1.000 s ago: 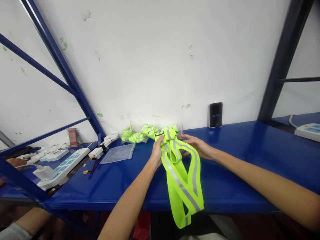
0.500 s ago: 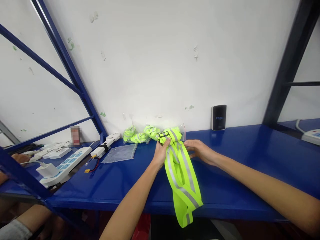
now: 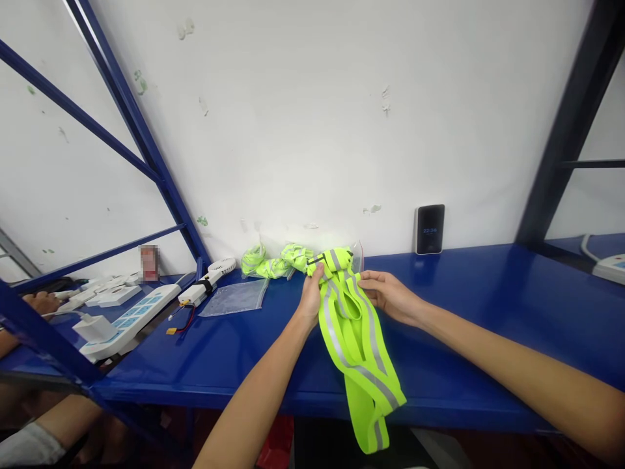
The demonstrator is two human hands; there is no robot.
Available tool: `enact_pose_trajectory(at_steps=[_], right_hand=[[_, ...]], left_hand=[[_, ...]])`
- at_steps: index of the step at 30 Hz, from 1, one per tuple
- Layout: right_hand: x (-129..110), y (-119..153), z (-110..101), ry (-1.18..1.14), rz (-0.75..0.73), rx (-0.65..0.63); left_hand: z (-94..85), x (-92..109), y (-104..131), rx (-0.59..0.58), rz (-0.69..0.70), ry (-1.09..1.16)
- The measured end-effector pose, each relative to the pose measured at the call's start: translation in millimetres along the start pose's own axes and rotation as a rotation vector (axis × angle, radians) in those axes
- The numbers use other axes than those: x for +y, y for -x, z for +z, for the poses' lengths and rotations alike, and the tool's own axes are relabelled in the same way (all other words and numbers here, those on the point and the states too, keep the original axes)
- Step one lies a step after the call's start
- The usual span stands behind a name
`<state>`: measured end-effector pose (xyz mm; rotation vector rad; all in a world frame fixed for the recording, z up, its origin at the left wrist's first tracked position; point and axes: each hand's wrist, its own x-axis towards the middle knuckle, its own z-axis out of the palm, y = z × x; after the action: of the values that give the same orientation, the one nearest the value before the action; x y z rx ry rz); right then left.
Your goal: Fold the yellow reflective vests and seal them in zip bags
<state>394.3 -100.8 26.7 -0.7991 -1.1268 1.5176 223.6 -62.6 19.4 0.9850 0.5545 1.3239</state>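
Observation:
My left hand (image 3: 311,291) grips the gathered upper end of a neon yellow reflective strap (image 3: 361,381) with grey stripes and a black buckle. The strap's loops hang down past the front edge of the blue table (image 3: 234,365). On the right side, my right hand (image 3: 388,294) pinches one edge of the same strap between thumb and fingers. Behind my hands, more bundled yellow reflective straps (image 3: 276,262) lie in clear bags against the wall. An unfilled clear zip bag (image 3: 234,298) lies flat to the left of my left hand.
A white battery-like pack with wires (image 3: 193,295) and a small white fan (image 3: 222,266) lie at the left. Further left are a white power strip (image 3: 131,322) and another person's hand (image 3: 41,303). A small black-screened device (image 3: 430,229) leans on the wall. Blue posts (image 3: 146,143) stand at the left.
My right hand has closed onto the strap's edge. The buckle end has turned in my left hand, and the hanging loops have swung slightly right.

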Motion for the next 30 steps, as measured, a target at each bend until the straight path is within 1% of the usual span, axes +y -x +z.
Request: enact_pose_trajectory(at_steps=[3,6,8,10,12,14,16,17,19,22,24,27,30], right_hand=[[7,-3,-3,0.013,-0.024,0.029],[10,-3,-2,0.028,-0.011,0.044],[8,-3,-1,0.076,0.013,0.036],[6,-2,0,0.171,0.015,0.012],[5,-3,-2,0.336,-0.046,0.007],[7,-5,-5,0.533,-0.166,0.04],[11,-6,-7,0.686,-0.289,0.089],[13,-6,-7,0.713,-0.329,0.101],[16,-5,-3,0.646,-0.345,0.083],[20,-1,9,0.421,-0.271,0.014],[21,2,17,0.338,-0.227,0.003],[21,4,22,0.29,-0.212,0.029],[19,3,20,0.267,-0.191,0.096]], left_hand=[[1.2,-1,1,-0.03,-0.016,-0.016],[1.2,-4,2,-0.015,-0.004,-0.056],[0.5,-6,2,0.012,0.012,-0.103],[-0.1,-8,3,0.007,0.051,-0.147],[0.1,-9,3,-0.035,0.101,-0.184],[1.1,-10,4,-0.064,0.133,-0.213],[2.6,-9,4,-0.059,0.148,-0.232],[3.4,-9,3,-0.049,0.159,-0.24],[4.9,-8,3,-0.02,0.197,-0.263],[5.9,-9,2,0.037,0.277,-0.336],[5.5,-11,2,0.08,0.336,-0.405],[3.9,-14,3,0.133,0.413,-0.485],[2.9,-16,4,0.116,0.418,-0.509]])
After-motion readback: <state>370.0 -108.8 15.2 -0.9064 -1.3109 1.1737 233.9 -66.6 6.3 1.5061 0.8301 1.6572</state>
